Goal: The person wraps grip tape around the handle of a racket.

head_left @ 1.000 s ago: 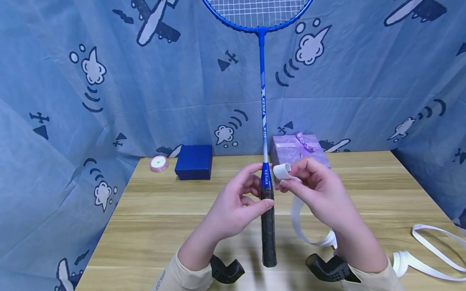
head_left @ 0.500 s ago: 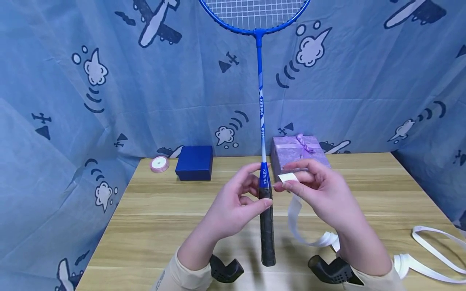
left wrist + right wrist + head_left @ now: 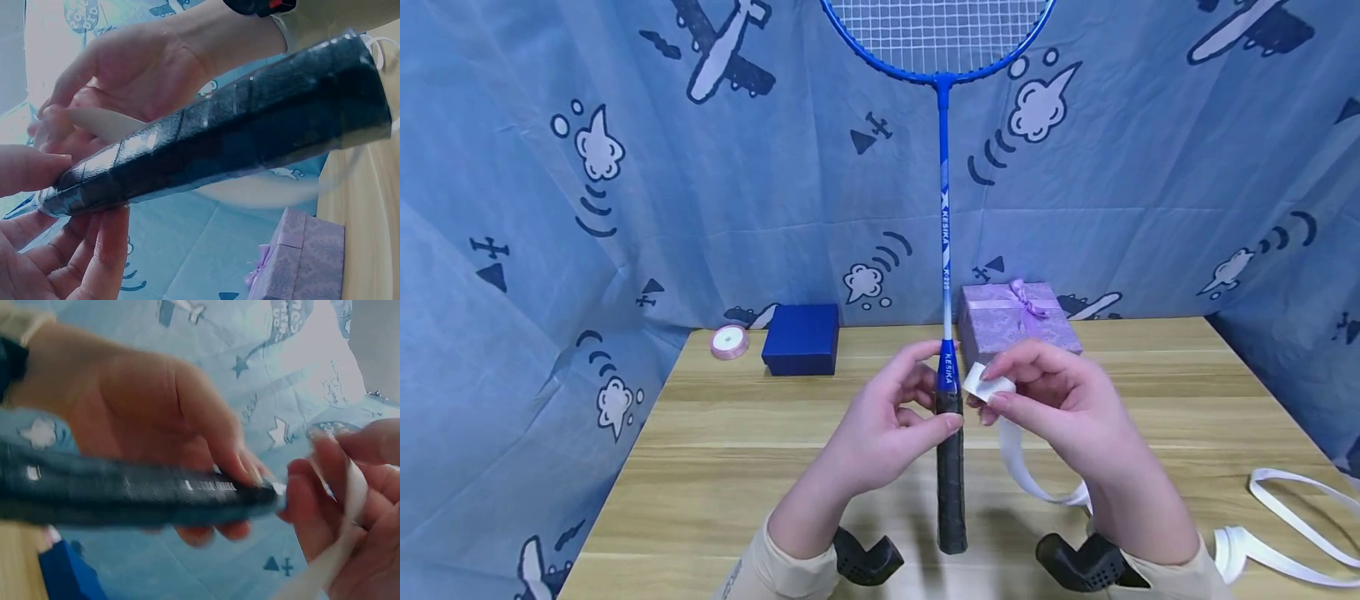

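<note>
A blue badminton racket (image 3: 946, 208) stands nearly upright, its head cut off by the top of the head view. My left hand (image 3: 887, 425) grips it where the blue cone meets the black handle (image 3: 951, 492), thumb across the front. In the left wrist view the handle's black wrap (image 3: 206, 131) shows spiral seams. To the right of the cone, my right hand (image 3: 1067, 408) pinches the end of a white tape strip (image 3: 988, 385) between thumb and fingers. From there the strip (image 3: 340, 544) hangs in a loop down toward the right wrist.
A purple gift box (image 3: 1015, 312) with a bow stands behind the hands. Left of it are a dark blue box (image 3: 801, 340) and a pink-edged ribbon spool (image 3: 728, 342). More white strip (image 3: 1292, 558) lies looped at the wooden table's right. A printed blue cloth (image 3: 775, 192) hangs behind.
My right hand turns the end of the white tape, which now tilts toward the racket's cone. The racket shifts slightly left and then back right, while the left hand keeps its grip.
</note>
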Motion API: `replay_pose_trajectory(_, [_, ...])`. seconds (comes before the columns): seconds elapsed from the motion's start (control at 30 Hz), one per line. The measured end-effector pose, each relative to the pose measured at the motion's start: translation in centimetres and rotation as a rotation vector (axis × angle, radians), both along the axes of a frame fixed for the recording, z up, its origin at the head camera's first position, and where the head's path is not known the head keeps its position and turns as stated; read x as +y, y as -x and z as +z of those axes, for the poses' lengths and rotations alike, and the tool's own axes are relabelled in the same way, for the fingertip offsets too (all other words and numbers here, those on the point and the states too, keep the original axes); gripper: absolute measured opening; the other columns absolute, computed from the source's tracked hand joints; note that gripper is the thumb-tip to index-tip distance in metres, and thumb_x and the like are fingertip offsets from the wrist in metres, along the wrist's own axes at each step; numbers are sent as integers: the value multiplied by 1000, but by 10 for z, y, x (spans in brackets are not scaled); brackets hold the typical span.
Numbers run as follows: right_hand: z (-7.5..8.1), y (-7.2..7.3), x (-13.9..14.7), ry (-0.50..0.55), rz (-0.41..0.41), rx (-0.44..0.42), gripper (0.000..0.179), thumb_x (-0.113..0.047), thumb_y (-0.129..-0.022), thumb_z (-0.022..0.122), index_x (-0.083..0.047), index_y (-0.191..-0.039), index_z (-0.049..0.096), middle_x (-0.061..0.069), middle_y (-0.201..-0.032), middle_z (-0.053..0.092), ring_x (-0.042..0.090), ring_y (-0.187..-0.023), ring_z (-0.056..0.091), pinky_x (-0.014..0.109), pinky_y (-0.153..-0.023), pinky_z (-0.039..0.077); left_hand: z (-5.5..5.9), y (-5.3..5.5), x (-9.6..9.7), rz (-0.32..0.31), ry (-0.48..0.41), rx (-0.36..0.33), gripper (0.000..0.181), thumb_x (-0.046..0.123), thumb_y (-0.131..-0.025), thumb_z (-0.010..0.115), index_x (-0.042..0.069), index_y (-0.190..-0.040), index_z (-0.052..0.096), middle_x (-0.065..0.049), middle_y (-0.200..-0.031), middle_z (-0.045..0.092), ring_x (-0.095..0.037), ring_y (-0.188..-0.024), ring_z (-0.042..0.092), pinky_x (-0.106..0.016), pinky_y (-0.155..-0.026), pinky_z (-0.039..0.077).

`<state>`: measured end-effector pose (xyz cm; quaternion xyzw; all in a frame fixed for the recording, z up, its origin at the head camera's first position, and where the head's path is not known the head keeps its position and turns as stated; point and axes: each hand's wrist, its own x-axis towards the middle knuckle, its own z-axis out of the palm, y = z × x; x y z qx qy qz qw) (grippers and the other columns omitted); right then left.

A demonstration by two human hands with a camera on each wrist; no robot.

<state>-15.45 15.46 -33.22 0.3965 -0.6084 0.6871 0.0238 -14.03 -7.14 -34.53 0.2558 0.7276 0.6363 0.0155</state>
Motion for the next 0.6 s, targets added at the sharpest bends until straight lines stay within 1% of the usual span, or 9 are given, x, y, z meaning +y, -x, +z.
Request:
replay_pose_trajectory(0.03, [-1,1,-1,24,51,8,33,24,-93,50,0,-109,64,3,-95,70,14,-79,68,24,-67,57,0,0,0,-5,0,3,67,0,-91,73,21,-150,48,-14,-107,68,-15,-91,65,-30,-69,62])
replay_pose_trajectory(0.07, [-3,1,-2,47,95,22,34,26,-92,46,1,-107,63,3,-94,67,15,-80,66,24,-68,57,-1,0,1,-10,-1,5,66,-1,-91,73,21,-149,49,-14,-106,68,-15,-91,65,-30,-69,62])
replay_pose_trajectory(0.1, [-4,2,-4,71,135,35,35,27,-91,43,2,-106,63,5,-92,64,15,-78,62,24,-66,54,-1,0,1,-15,-1,7,66,0,-91,73,20,-149,49,-15,-106,68,-14,-90,66,-30,-68,62])
replay_pose_trajectory(0.13, [-5,3,-6,88,160,50,36,29,-89,40,4,-104,61,6,-90,62,17,-77,59,26,-63,51,-1,0,2,-21,-2,10,66,1,-92,74,20,-149,49,-15,-106,68,-14,-90,66,-31,-68,62])
replay_pose_trajectory(0.2, [-6,4,-8,90,165,72,36,29,-86,36,5,-100,59,7,-86,60,19,-73,56,30,-59,47,-1,0,3,-27,-3,12,65,1,-92,74,21,-149,49,-14,-106,68,-13,-90,66,-31,-67,62])
replay_pose_trajectory(0.3, [-7,4,-10,43,98,78,33,27,-86,37,4,-95,58,9,-81,61,19,-70,59,30,-57,49,-2,0,4,-33,-5,13,65,1,-92,74,22,-149,49,-14,-107,68,-12,-89,66,-30,-66,61])
replay_pose_trajectory(0.4, [-7,3,-12,-19,11,66,31,26,-88,40,1,-94,59,8,-80,60,18,-69,60,28,-60,54,-3,0,4,-35,-9,10,67,-2,-91,73,21,-149,49,-15,-107,67,-12,-89,66,-29,-66,61])
replay_pose_trajectory(0.5, [-8,2,-15,-40,-56,71,29,26,-89,47,2,-97,61,6,-80,58,17,-65,56,27,-55,49,-2,-1,4,-32,-11,10,68,-3,-90,73,20,-149,49,-16,-107,66,-12,-89,66,-28,-66,61])
replay_pose_trajectory(0.6, [-7,0,-19,-55,-152,56,24,23,-89,57,2,-99,61,3,-77,58,13,-61,52,29,-48,41,-1,-1,3,-26,-11,4,68,-3,-90,74,20,-150,48,-15,-107,66,-13,-90,66,-27,-66,60])
